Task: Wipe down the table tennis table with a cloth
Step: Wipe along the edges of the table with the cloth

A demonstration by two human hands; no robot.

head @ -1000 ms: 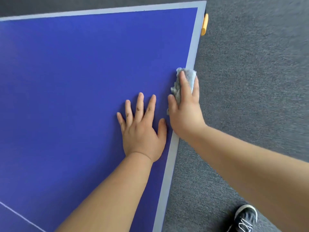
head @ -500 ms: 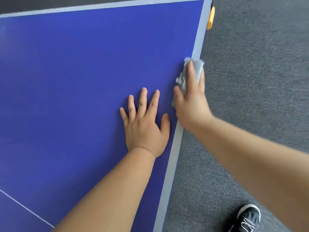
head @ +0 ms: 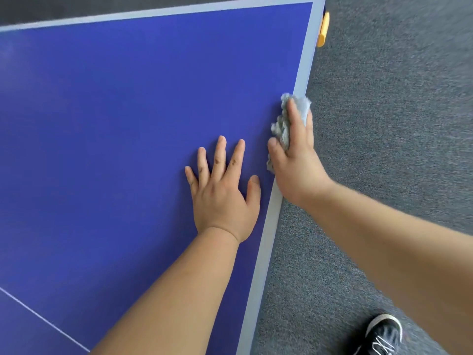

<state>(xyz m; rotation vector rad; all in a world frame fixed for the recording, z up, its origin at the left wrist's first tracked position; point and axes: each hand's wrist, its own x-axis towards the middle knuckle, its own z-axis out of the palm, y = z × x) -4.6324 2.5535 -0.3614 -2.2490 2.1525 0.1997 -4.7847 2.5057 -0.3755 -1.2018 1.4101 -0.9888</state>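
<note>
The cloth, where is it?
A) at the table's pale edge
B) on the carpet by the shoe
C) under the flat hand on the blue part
A: the right hand holds the grey cloth against the pale side edge of the table tennis table; the left hand lies bare.

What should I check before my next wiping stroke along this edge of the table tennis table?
1. Cloth in hand: ok. The right hand holds the cloth.
2. Cloth on the surface: ok. It is pressed against the grey border at the table's side.
3. Bracing hand: ok. The left hand lies flat on the blue table top, beside the cloth but not on it.
4. Path ahead: ok up to the far corner, where the orange fitting sticks out from the side.
5. Dust or marks left on the border: cannot tell.
</note>
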